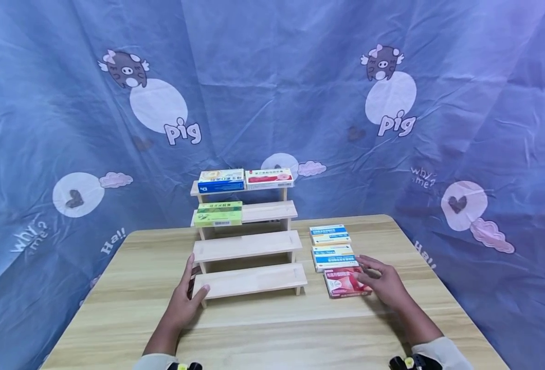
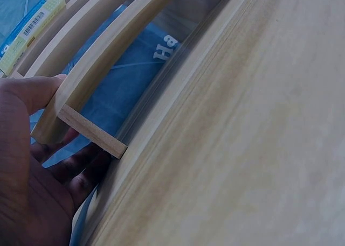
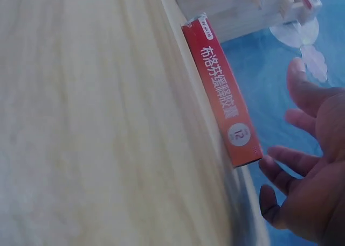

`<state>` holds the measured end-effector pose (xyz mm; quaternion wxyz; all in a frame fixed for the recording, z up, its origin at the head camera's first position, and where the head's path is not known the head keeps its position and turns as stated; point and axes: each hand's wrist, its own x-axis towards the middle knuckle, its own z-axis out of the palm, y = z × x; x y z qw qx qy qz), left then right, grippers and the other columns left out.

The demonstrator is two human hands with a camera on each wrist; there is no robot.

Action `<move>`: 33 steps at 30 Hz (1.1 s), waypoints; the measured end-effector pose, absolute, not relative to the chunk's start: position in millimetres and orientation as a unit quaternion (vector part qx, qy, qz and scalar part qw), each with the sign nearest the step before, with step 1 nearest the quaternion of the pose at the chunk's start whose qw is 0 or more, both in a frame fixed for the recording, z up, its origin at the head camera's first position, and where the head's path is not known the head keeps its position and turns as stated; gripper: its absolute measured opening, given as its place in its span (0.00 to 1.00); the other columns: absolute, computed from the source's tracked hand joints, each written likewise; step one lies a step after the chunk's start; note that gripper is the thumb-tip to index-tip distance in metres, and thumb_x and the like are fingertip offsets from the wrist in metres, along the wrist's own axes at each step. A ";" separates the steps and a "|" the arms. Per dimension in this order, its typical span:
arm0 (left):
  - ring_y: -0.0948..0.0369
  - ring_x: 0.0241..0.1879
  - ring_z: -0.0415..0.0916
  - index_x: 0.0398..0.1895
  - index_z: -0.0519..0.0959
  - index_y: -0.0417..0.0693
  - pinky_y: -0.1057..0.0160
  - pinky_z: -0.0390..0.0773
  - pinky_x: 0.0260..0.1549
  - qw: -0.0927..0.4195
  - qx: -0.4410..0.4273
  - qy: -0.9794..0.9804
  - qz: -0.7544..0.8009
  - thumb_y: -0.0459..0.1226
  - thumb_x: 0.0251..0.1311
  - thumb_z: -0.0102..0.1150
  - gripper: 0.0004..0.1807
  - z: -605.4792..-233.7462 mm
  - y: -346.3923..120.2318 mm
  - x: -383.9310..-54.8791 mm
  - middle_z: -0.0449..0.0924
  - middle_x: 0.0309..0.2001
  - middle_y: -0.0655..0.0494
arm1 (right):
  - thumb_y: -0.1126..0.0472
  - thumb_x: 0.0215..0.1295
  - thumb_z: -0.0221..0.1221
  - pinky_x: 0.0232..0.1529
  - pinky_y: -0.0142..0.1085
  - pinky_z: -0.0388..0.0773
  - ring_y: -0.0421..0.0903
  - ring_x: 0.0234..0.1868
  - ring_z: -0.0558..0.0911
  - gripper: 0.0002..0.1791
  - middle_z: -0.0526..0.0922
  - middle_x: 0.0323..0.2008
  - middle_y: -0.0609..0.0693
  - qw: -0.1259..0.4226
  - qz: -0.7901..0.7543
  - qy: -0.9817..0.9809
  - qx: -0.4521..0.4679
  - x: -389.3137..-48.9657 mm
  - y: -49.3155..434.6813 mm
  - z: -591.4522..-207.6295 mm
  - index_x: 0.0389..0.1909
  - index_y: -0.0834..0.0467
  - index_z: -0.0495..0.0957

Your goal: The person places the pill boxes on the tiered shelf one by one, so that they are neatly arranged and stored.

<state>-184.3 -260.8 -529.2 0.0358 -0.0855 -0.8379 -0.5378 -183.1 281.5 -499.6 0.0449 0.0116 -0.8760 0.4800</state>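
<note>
"Which step was in hand?"

"Apparently reaching for the flat red-and-white cardboard box (image 1: 344,285): it lay at the right hand (image 1: 384,283)'s fingertips, contact unclear, those fingers loosely spread and holding nothing."

"And the next move called for?"

"Closing thumb and fingers on it, I'd judge. Two blue-and-white cardboard boxes (image 1: 333,259) lay just beyond; well leftward, the left hand (image 1: 185,304) gripped the pale wooden four-tier rack (image 1: 254,280)."

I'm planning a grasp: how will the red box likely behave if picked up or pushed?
The red box looks like printed card with straight edges, so probably fairly stiff. Lying flat, it should slide rather than roll or tip. Pushed backward, it may nudge the nearer blue-white box.
</note>
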 end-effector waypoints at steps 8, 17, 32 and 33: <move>0.28 0.83 0.56 0.92 0.34 0.62 0.27 0.58 0.78 0.048 -0.087 -0.841 -0.532 0.39 0.81 0.60 0.52 -527.7 -261.3 -182.4 0.57 0.84 0.30 | 0.63 0.74 0.70 0.58 0.23 0.79 0.72 0.79 0.71 0.32 0.73 0.76 0.71 0.029 0.504 -0.863 0.003 -187.1 286.1 -507.3 0.75 0.67 0.75; 0.29 0.83 0.57 0.92 0.33 0.63 0.28 0.60 0.78 0.043 -0.084 -0.844 -0.529 0.40 0.82 0.59 0.52 -529.1 -260.6 -183.9 0.56 0.85 0.31 | 0.63 0.70 0.74 0.72 0.32 0.76 0.76 0.81 0.66 0.34 0.71 0.77 0.73 0.008 0.483 -0.875 0.014 -187.9 292.9 -514.2 0.74 0.67 0.76; 0.28 0.81 0.59 0.92 0.34 0.60 0.28 0.62 0.77 0.053 -0.086 -0.848 -0.520 0.39 0.81 0.60 0.52 -529.1 -259.7 -182.9 0.58 0.84 0.30 | 0.64 0.62 0.78 0.70 0.29 0.70 0.74 0.81 0.64 0.33 0.72 0.77 0.69 -0.022 0.460 -0.887 0.029 -188.5 296.4 -515.1 0.69 0.63 0.83; 0.29 0.81 0.59 0.92 0.34 0.61 0.28 0.62 0.77 0.052 -0.084 -0.848 -0.521 0.39 0.81 0.60 0.52 -528.7 -259.8 -182.9 0.58 0.84 0.30 | 0.65 0.62 0.78 0.69 0.25 0.69 0.74 0.81 0.64 0.32 0.72 0.77 0.69 -0.024 0.459 -0.888 0.030 -188.8 296.5 -515.1 0.68 0.62 0.84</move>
